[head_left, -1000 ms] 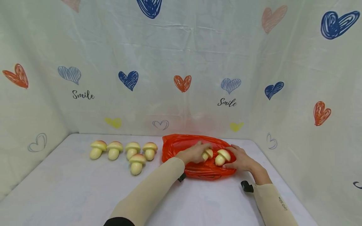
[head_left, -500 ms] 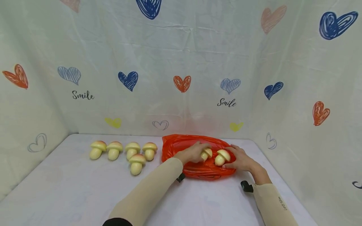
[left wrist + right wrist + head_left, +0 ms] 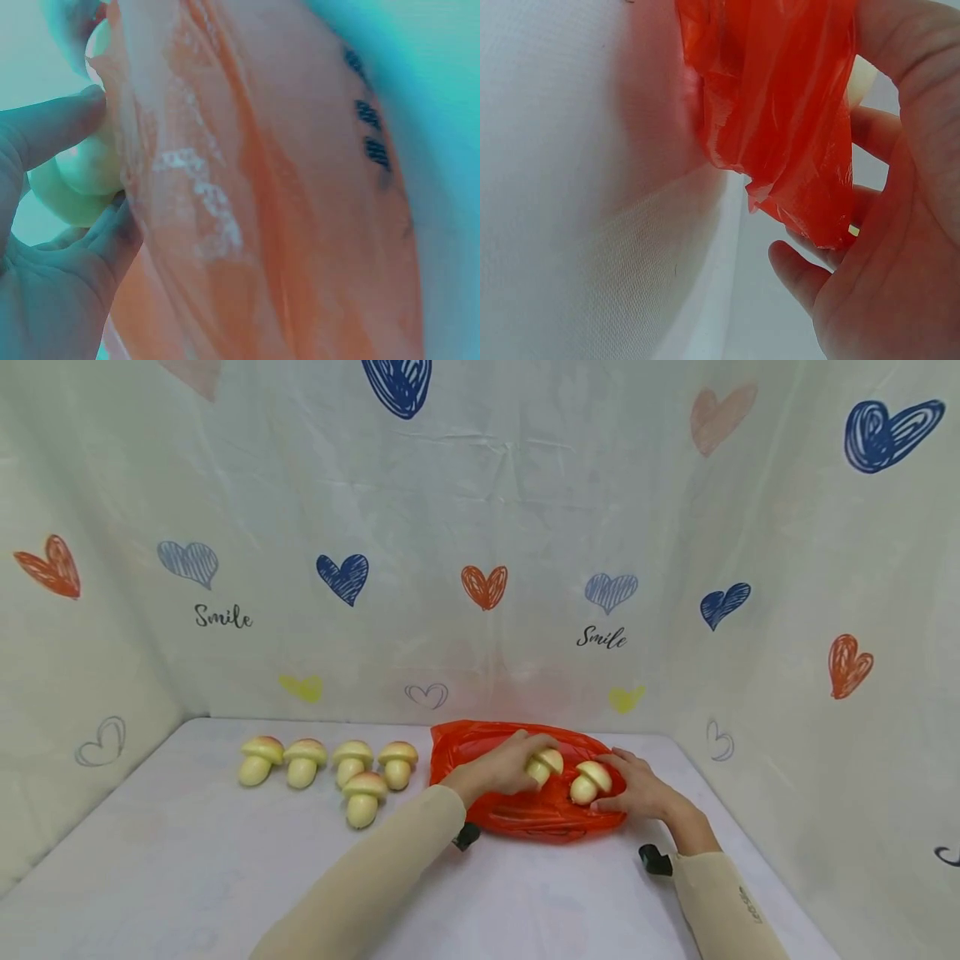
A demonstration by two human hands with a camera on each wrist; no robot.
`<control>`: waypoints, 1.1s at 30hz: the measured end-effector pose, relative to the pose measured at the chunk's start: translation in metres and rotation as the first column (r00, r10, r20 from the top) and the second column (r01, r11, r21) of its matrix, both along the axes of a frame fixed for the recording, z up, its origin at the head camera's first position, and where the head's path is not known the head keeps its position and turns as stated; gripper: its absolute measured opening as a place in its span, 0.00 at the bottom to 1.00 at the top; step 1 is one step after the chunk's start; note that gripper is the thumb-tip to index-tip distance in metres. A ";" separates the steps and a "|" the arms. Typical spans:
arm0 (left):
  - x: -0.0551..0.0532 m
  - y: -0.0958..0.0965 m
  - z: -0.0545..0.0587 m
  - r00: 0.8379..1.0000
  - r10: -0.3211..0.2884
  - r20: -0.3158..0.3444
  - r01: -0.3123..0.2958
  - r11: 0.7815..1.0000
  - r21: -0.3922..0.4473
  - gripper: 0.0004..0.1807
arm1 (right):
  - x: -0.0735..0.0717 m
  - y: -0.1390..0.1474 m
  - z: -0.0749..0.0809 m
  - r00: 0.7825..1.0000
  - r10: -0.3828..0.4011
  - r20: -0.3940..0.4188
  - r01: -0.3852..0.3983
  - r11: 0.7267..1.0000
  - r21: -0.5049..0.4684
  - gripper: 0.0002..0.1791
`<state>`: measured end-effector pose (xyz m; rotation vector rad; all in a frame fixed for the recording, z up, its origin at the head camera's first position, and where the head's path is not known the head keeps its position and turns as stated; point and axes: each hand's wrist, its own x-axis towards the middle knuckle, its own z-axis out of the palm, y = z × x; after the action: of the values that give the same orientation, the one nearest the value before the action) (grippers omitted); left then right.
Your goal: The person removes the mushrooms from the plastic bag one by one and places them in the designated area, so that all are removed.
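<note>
In the head view, a red plastic bag [image 3: 517,827] lies spread on the table, its opening facing up. My left hand [image 3: 498,768] reaches over it and grips a mushroom [image 3: 546,764] with a pale stem and yellowish cap; the left wrist view has that mushroom [image 3: 94,161] between thumb and fingers. Just right of it, a second mushroom [image 3: 590,782] rests on the bag. My right hand [image 3: 637,785] holds the bag's right side, its thumb and fingers on either side of the second mushroom. Close up, the red bag [image 3: 787,112] sits between that thumb and the fingers.
Several more mushrooms [image 3: 362,797] stand on the white-covered table [image 3: 172,860], left of the bag. A pale curtain [image 3: 420,485] printed with hearts encloses the back and sides. A black wrist device [image 3: 655,860] juts from the right sleeve.
My left hand has risen slightly, and the gripped mushroom has come up a little with it. The right hand keeps its place on the bag. The head view has tilted slightly upward.
</note>
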<state>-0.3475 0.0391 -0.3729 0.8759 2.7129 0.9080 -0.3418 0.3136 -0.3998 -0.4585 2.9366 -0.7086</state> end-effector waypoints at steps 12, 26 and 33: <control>0.030 -0.017 0.005 0.997 -0.038 -0.063 0.041 0.998 0.041 0.36 | 0.004 0.004 -0.005 1.000 -0.012 0.009 0.012 1.000 0.004 0.48; 0.060 -0.057 0.006 0.983 -0.025 -0.184 0.050 0.990 0.133 0.35 | 0.002 0.002 -0.008 1.000 0.010 -0.011 -0.010 1.000 -0.009 0.48; 0.075 -0.078 0.009 0.970 -0.008 -0.243 0.047 0.987 0.155 0.34 | 0.002 -0.002 -0.003 1.000 0.004 -0.016 -0.004 1.000 -0.026 0.48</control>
<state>-0.2725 -0.0390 -0.3639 1.1203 2.8508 1.0922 -0.3396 0.3115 -0.4026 -0.4741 2.9436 -0.7464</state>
